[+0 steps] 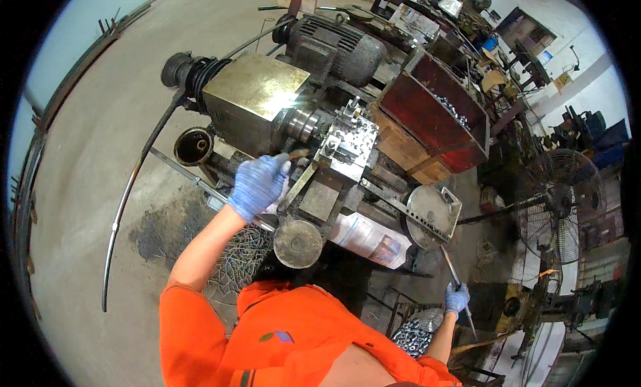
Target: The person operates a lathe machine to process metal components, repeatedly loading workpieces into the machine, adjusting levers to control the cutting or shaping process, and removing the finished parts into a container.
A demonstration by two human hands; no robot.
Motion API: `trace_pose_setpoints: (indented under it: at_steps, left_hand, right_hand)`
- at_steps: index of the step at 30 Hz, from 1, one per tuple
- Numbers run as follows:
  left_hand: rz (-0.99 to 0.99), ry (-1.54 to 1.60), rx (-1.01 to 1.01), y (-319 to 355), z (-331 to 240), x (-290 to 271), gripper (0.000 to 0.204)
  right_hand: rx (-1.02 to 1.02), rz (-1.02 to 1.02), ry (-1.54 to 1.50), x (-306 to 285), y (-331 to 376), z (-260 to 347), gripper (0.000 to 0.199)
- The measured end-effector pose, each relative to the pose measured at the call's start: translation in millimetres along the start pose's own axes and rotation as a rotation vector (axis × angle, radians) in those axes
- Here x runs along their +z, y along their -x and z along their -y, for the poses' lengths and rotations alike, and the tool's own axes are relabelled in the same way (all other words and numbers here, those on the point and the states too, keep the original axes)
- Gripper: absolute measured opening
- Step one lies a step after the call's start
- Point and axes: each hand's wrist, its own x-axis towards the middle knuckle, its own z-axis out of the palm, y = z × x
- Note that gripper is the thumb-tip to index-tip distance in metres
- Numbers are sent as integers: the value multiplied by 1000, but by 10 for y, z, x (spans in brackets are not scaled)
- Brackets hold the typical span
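My left hand (259,185), in a blue-grey knit glove, is closed beside the spindle side of a lathe-like machine. Just past its fingertips shows a brownish, brush-like tip (299,153); whether the fingers hold it is unclear. Close by are the shiny spindle chuck (302,125) and a tool slide (348,145) strewn with bright metal chips. Far to the right, my right hand (457,299), gloved alike, wraps round a long metal lever bar (451,265) running up toward a round plate (429,208) on the machine's right end.
A red metal bin (437,113) with small parts stands behind the slide. Below lie tangled metal shavings (244,257), a round disc (298,244), and a basket of metal pieces (415,333). An electric motor (340,47) sits behind; a caged fan (562,203) stands at right.
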Motion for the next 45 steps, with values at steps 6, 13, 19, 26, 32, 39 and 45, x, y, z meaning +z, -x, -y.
trace_pose_setpoints:
  at_steps: [6, 13, 19, 26, 32, 39, 45]
  left_hand:
    - [-425, 23, 109, -372, 59, -543, 18]
    - [-107, -208, -101, -500, 490, -627, 31]
    - [-218, -11, -475, 517, 1139, -645, 37]
    - [-336, 388, -1082, 1345, 2018, -239, 42]
    - [-644, 557, -1189, 966, 2309, 309, 40]
    - [-632, 561, -1166, 1015, 2309, 299, 34]
    - [-647, 557, -1149, 1016, 2336, 322, 37]
  right_hand:
    - [37, 90, -2, -126, 162, 66, 45]
    - [112, 151, -88, -265, 641, -306, 35]
    - [443, 420, 13, -362, 1029, -1383, 41]
    - [489, 514, 83, -448, 1191, -1407, 40]
    - [447, 483, 141, -226, 1202, -1638, 45]
    - [459, 483, 104, -261, 1226, -1531, 50]
    - [428, 481, 137, -240, 1259, -1583, 47]
